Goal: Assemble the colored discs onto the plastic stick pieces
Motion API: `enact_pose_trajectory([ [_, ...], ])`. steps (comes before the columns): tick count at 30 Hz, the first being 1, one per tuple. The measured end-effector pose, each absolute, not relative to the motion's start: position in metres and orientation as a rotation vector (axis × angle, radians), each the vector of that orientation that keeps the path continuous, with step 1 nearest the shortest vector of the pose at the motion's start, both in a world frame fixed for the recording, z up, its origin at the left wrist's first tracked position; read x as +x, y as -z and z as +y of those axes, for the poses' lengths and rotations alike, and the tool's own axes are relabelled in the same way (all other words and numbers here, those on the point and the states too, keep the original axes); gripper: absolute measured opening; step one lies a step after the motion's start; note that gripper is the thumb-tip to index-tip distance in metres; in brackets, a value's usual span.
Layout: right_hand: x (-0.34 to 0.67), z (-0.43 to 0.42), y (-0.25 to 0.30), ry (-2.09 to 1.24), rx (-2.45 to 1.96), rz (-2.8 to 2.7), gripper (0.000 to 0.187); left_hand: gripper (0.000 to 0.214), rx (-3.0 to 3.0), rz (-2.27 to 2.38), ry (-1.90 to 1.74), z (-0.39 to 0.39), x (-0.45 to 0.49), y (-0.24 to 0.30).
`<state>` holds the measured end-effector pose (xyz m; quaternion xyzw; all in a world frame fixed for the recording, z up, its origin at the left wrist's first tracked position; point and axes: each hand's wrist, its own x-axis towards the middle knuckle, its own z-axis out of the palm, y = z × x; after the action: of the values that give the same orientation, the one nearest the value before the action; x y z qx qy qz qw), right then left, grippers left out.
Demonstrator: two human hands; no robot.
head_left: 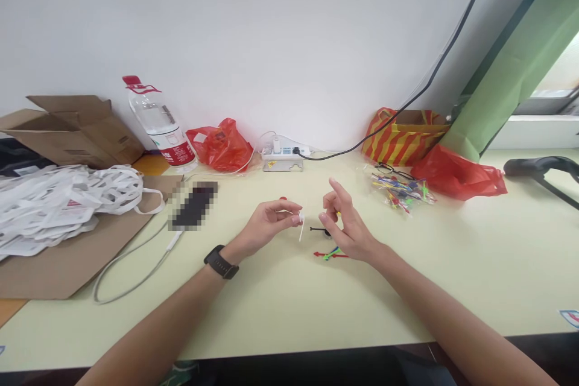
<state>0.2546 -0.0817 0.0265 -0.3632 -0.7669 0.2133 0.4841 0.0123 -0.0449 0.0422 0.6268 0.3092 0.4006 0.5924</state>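
My left hand (266,224) hovers over the pale yellow table (452,265), its fingers pinched on a small white stick piece (301,224) that hangs down from the fingertips. A black watch sits on that wrist. My right hand (346,224) is a few centimetres to the right, fingers partly curled with the index raised; something small and yellow shows at its fingertips. A black stick piece (318,230) lies between the hands. Red and green stick pieces (330,254) lie just below my right hand.
A clear bag of coloured stick pieces (400,187) lies at the right, near red bags and a striped bag (404,134). A power strip (284,158), water bottle (159,123), phone, cardboard and white straps (63,196) stand left and back.
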Motion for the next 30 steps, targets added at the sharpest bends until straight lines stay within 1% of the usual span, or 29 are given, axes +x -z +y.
enact_pose_trajectory([
  [1, 0.255, -0.082, -0.027, -0.552, -0.885, -1.850, 0.063, 0.028, 1.451, 0.724, -0.925, -0.045, 0.013, -0.043],
  [3, 0.256, -0.081, -0.031, -0.689, -0.921, -1.847, 0.036, 0.029, 1.446, 0.728, -0.923, -0.046, 0.013, -0.044],
  [4, 0.257, -0.080, -0.034, -0.802, -0.951, -1.858, 0.040, 0.030, 1.449, 0.729, -0.929, -0.045, 0.012, -0.044],
  [5, 0.258, -0.078, -0.037, -0.917, -0.979, -1.864, 0.055, 0.030, 1.455, 0.733, -0.938, -0.045, 0.012, -0.044],
  [6, 0.260, -0.076, -0.041, -1.008, -1.000, -1.855, 0.066, 0.030, 1.464, 0.740, -0.949, -0.044, 0.012, -0.045],
  [7, 0.262, -0.074, -0.044, -1.054, -1.014, -1.827, 0.070, 0.029, 1.475, 0.746, -0.959, -0.044, 0.011, -0.045],
  [8, 0.264, -0.072, -0.046, -1.052, -1.021, -1.780, 0.069, 0.029, 1.487, 0.753, -0.969, -0.043, 0.011, -0.044],
  [9, 0.265, -0.071, -0.049, -1.019, -1.023, -1.728, 0.063, 0.028, 1.497, 0.760, -0.977, -0.043, 0.011, -0.044],
  [11, 0.266, -0.071, -0.051, -0.949, -1.004, -1.640, 0.041, 0.028, 1.508, 0.768, -0.980, -0.042, 0.011, -0.043],
  [12, 0.265, -0.072, -0.051, -0.939, -0.986, -1.619, 0.037, 0.028, 1.507, 0.768, -0.975, -0.042, 0.011, -0.042],
  [14, 0.263, -0.075, -0.049, -0.935, -0.954, -1.614, 0.041, 0.028, 1.489, 0.768, -0.966, -0.043, 0.011, -0.041],
  [16, 0.261, -0.078, -0.047, -1.032, -0.944, -1.684, 0.037, 0.028, 1.467, 0.766, -0.964, -0.044, 0.012, -0.041],
  [18, 0.261, -0.078, -0.046, -1.270, -0.899, -1.765, 0.058, 0.028, 1.451, 0.762, -0.980, -0.044, 0.012, -0.042],
  [19, 0.261, -0.077, -0.046, -1.386, -0.856, -1.775, 0.066, 0.027, 1.449, 0.758, -0.992, -0.044, 0.011, -0.042],
  [20, 0.263, -0.076, -0.047, -1.460, -0.814, -1.758, 0.070, 0.027, 1.450, 0.756, -1.004, -0.044, 0.011, -0.042],
  [21, 0.264, -0.075, -0.047, -1.480, -0.788, -1.714, 0.071, 0.027, 1.452, 0.755, -1.015, -0.044, 0.011, -0.043],
  [23, 0.266, -0.073, -0.050, -1.410, -0.815, -1.611, 0.069, 0.027, 1.458, 0.758, -1.028, -0.043, 0.011, -0.043],
  [27, 0.264, -0.072, -0.051, -1.233, -0.964, -1.564, 0.046, 0.027, 1.465, 0.779, -1.025, -0.043, 0.013, -0.041],
  [28, 0.262, -0.072, -0.050, -1.198, -0.983, -1.595, 0.042, 0.027, 1.470, 0.787, -1.021, -0.044, 0.013, -0.040],
  [30, 0.258, -0.073, -0.047, -1.161, -1.002, -1.676, 0.039, 0.029, 1.484, 0.805, -1.016, -0.044, 0.014, -0.038],
])
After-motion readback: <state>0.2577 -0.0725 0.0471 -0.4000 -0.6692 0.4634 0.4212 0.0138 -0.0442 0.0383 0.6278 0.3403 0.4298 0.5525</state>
